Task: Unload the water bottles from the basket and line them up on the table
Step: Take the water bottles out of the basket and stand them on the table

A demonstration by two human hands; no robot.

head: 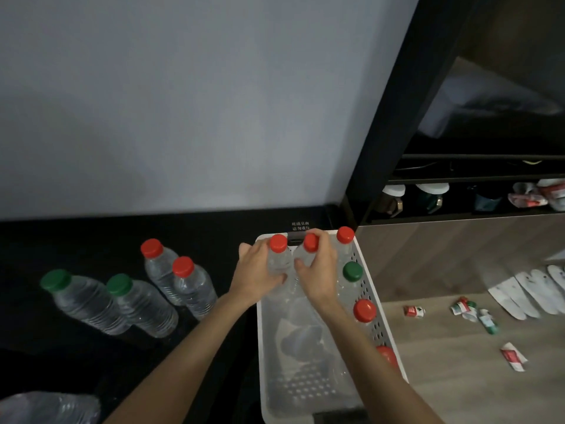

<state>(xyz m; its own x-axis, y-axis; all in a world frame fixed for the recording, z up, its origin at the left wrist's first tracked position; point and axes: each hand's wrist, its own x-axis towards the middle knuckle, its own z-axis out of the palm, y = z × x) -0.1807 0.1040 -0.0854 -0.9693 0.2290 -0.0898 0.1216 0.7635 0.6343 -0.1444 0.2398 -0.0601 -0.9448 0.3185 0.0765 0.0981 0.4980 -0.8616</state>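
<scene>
While both hands reach into the far end of the basket: each is wrapped around its own bottle.
Left hand (260, 270): fingers curled around the shoulder of a red-capped bottle (278, 255), closed on it.
Right hand (318, 270): fingers closed around the neck and shoulder of a second red-capped bottle (309, 247), just beside the first.
Basket (308, 390): white, perforated, sitting at the right edge of the worktop; the near half of its floor lies bare.
Bottles along the basket's right wall: a red cap (345, 235) at the far corner, then a green cap (352, 271), another red cap (364, 310), and a nearest red cap (387, 356) partly hidden by the right forearm.
Worktop (214, 234): black, against a pale wall.
Unloaded bottles: two red-capped ones (180, 280) standing close together, and two green-capped ones (101, 301) just left of them, all upright.
Near-left corner: part of another clear bottle (49, 407), cut off by the frame.
Floor (458, 347): wooden, with torn labels (472, 313) scattered on it.
</scene>
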